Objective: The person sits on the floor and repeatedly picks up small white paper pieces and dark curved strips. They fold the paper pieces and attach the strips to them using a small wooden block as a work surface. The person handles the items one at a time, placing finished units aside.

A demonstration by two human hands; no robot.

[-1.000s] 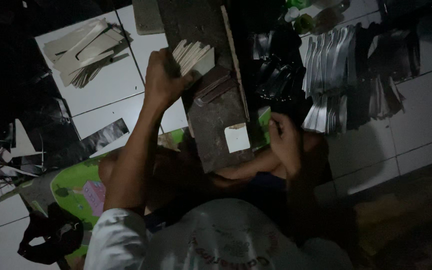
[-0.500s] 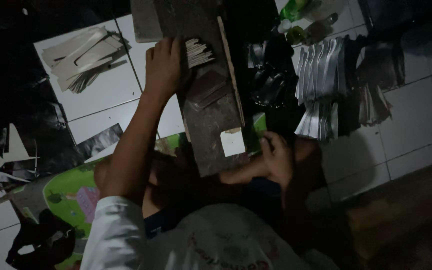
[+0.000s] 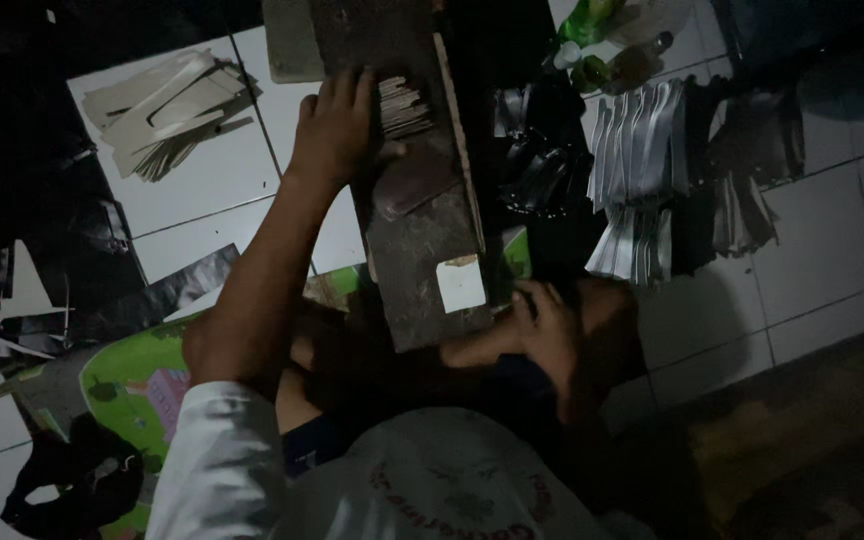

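A long dark wooden board (image 3: pixel 422 230) lies across my lap and runs away from me. My left hand (image 3: pixel 334 125) reaches far up the board, its fingers closed on a stack of thin pale card pieces (image 3: pixel 404 103) that rests on the wood. My right hand (image 3: pixel 542 330) sits low at the board's near right edge with its fingers curled; whether it holds anything is hidden in the dark. A small white square piece (image 3: pixel 460 284) lies on the board just left of that hand. A dark flat piece (image 3: pixel 414 186) lies mid-board.
A pile of pale cut card shapes (image 3: pixel 167 110) lies on the white floor tiles at upper left. Rows of silvery and dark flat pieces (image 3: pixel 642 170) spread out on the right. Green bottles (image 3: pixel 587 40) stand at the top. A green patterned mat (image 3: pixel 127 375) lies under my legs.
My left hand has carried the card stack farther up the board and set it down on the wood. My right hand has stayed near the board's lower right edge.
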